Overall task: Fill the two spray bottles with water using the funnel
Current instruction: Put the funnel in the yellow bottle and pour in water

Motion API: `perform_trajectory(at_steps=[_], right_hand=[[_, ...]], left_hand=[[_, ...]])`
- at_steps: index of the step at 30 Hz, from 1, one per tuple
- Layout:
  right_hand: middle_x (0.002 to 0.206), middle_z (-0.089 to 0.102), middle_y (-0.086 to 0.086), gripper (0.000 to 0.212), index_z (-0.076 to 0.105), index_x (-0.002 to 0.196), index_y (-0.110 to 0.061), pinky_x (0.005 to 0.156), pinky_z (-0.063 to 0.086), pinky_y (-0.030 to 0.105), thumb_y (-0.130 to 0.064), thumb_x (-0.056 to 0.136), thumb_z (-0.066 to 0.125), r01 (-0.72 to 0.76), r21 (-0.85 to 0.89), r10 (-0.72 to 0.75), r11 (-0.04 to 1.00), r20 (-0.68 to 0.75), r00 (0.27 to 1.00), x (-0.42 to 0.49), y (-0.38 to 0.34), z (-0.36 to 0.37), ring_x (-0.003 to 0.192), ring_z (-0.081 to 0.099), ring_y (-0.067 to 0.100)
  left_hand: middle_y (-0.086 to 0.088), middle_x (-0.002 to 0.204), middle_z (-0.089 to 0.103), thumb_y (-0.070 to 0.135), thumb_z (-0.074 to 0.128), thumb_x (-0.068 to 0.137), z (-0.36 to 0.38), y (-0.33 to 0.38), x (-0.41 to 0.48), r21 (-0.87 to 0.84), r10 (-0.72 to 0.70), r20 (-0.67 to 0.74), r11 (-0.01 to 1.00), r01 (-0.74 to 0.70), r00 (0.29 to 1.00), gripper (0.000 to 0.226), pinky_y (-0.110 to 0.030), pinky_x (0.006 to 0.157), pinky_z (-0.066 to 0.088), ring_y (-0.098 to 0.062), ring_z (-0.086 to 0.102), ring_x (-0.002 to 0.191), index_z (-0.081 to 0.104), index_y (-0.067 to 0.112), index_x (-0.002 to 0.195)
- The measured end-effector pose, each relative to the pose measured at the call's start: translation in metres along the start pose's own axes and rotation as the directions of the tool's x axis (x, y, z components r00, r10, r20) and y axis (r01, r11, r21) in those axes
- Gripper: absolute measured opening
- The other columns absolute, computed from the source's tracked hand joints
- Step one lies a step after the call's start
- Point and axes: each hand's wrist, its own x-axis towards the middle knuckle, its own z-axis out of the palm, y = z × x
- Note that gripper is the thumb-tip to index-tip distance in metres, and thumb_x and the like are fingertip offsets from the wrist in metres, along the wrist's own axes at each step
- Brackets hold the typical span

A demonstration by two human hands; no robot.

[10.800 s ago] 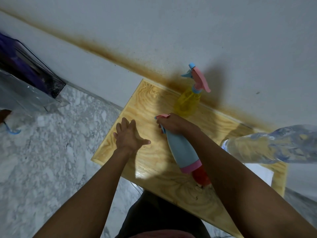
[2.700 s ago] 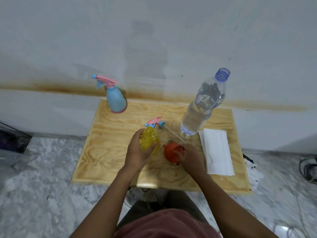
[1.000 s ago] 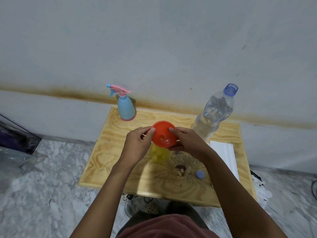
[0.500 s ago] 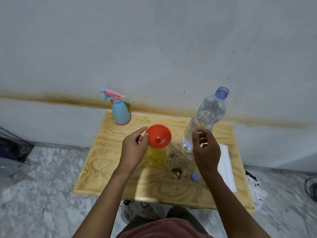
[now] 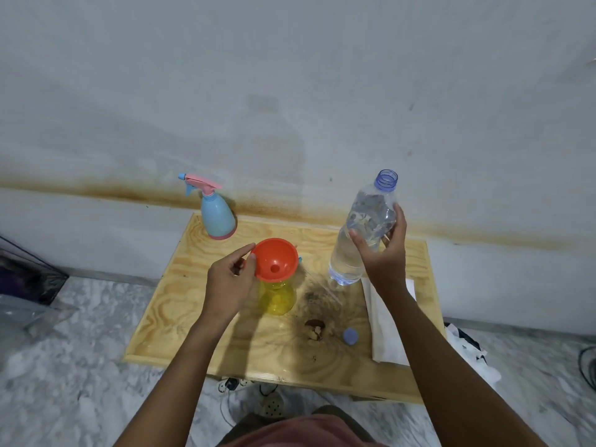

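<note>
An orange funnel point(image 5: 274, 260) sits in the neck of the yellow spray bottle point(image 5: 278, 297), which stands uncapped on the wooden table point(image 5: 180, 304). My left hand point(image 5: 229, 282) pinches the funnel's left rim between thumb and forefinger. My right hand point(image 5: 383, 253) grips the clear, uncapped water bottle point(image 5: 361, 227), which leans left with its base near the tabletop. A blue spray bottle point(image 5: 215, 214) with a pink trigger head stands at the table's back left corner. The yellow bottle's trigger head is mostly hidden behind the funnel.
A blue bottle cap point(image 5: 350, 336) lies on the table near the front. A folded white cloth point(image 5: 383, 327) lies along the right side under my right forearm. A dark stain and a small brown scrap point(image 5: 315, 327) mark the middle. The wall rises right behind the table.
My right hand has left the funnel, moved right and taken hold of the water bottle. My left hand stays on the funnel's rim.
</note>
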Motion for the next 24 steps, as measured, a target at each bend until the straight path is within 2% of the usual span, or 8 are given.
perform_trajectory(at_steps=[2,4,9,13,17,19,22,24], right_hand=[[0.137,0.051,-0.014,0.078,0.036,0.142,-0.030,0.106,0.047,0.043,-0.023,0.079,0.082,0.022,0.025,-0.022,0.999,-0.014,1.000,0.004,0.001,0.001,0.127,0.053,0.009],[0.135,0.049,-0.022,0.079,0.036,0.145,-0.022,0.107,0.046,0.037,-0.018,0.080,0.081,0.025,0.041,-0.025,0.999,0.006,1.000,0.008,0.001,0.001,0.127,0.051,0.001],[0.136,0.055,-0.011,0.078,0.039,0.145,-0.018,0.104,0.049,0.044,-0.027,0.080,0.081,0.051,0.036,-0.051,0.998,-0.017,0.999,0.019,0.005,0.002,0.127,0.054,0.008],[0.136,0.053,-0.012,0.082,0.038,0.146,-0.014,0.105,0.049,0.040,-0.030,0.077,0.081,0.086,0.056,-0.084,0.995,-0.046,0.995,0.021,0.003,0.006,0.128,0.053,0.009],[0.135,0.054,-0.006,0.074,0.038,0.144,-0.008,0.104,0.049,0.040,-0.021,0.083,0.076,0.106,0.061,-0.102,0.992,-0.065,0.993,0.024,0.002,0.010,0.128,0.054,0.012],[0.136,0.053,0.000,0.071,0.037,0.144,-0.006,0.104,0.049,0.033,-0.019,0.084,0.074,0.105,0.055,-0.101,0.993,-0.065,0.993,0.026,0.002,0.009,0.127,0.054,0.010],[0.133,0.052,-0.005,0.068,0.038,0.144,-0.005,0.099,0.045,0.015,-0.012,0.086,0.073,0.113,0.032,-0.111,0.993,-0.058,0.992,0.031,-0.004,0.009,0.122,0.051,-0.009],[0.131,0.051,-0.009,0.065,0.038,0.143,-0.006,0.098,0.045,0.013,-0.009,0.087,0.071,0.131,0.025,-0.130,0.991,-0.051,0.990,0.033,-0.011,0.009,0.120,0.051,-0.013]], left_hand=[[-0.017,0.083,0.068,0.024,0.060,0.098,-0.001,0.000,0.000,0.003,0.002,-0.006,1.000,-0.002,1.000,0.026,-0.051,0.086,0.056,-0.040,0.066,0.083,0.069,0.029,0.122],[-0.018,0.083,0.067,0.023,0.060,0.098,0.000,0.001,0.000,0.001,-0.002,-0.012,1.000,0.002,1.000,0.026,-0.050,0.085,0.057,-0.041,0.066,0.082,0.070,0.029,0.121],[-0.018,0.080,0.065,0.022,0.061,0.098,0.002,0.001,0.002,-0.007,-0.020,-0.024,1.000,0.020,1.000,0.026,-0.051,0.083,0.057,-0.042,0.065,0.082,0.070,0.027,0.121],[-0.007,0.072,0.061,0.022,0.061,0.098,0.002,-0.002,0.002,-0.009,-0.019,-0.027,1.000,0.019,0.999,0.026,-0.047,0.081,0.056,-0.028,0.061,0.072,0.070,0.025,0.122],[-0.008,0.072,0.058,0.019,0.060,0.099,0.002,0.001,-0.001,-0.034,-0.026,-0.030,0.999,0.025,0.999,0.027,-0.021,0.064,0.054,-0.024,0.060,0.071,0.068,0.022,0.124],[-0.008,0.071,0.057,0.018,0.060,0.099,0.003,0.002,-0.002,-0.044,-0.034,-0.032,0.998,0.033,0.999,0.027,-0.014,0.061,0.052,-0.022,0.059,0.070,0.068,0.020,0.124],[-0.007,0.071,0.058,0.018,0.060,0.098,0.004,0.003,-0.003,-0.050,-0.036,-0.031,0.998,0.035,0.999,0.026,-0.013,0.061,0.051,-0.021,0.059,0.070,0.069,0.021,0.123],[-0.009,0.072,0.059,0.017,0.060,0.098,0.005,0.003,-0.004,-0.067,-0.040,-0.029,0.997,0.038,0.999,0.026,-0.013,0.061,0.052,-0.021,0.060,0.070,0.069,0.021,0.122]])
